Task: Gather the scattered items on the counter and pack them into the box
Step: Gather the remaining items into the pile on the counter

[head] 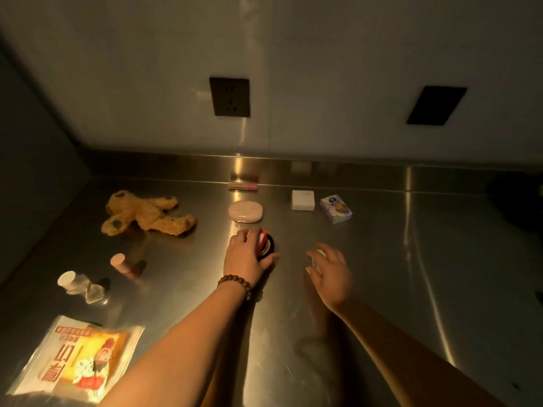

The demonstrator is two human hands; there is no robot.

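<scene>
My left hand (245, 255), with a bead bracelet on its wrist, is closed over a stack of tape rolls (266, 245), red and black, at the middle of the steel counter (411, 259). My right hand (330, 270) hovers to the right of it with fingers spread, over a small pale object (318, 257) that is mostly hidden; whether it touches it I cannot tell. Scattered around lie a brown plush toy (147, 214), a round pink compact (245, 211), a pink tube (243, 186), a white square box (303, 200), a tissue pack (335, 209) and a snack packet (79, 359). No packing box is in view.
A pink cylinder (125, 264) and a crumpled clear wrapper (79, 286) lie at the left. The back wall carries two dark sockets (229, 96). A dark side wall closes the left. A dark shape (517, 201) sits at the far right edge.
</scene>
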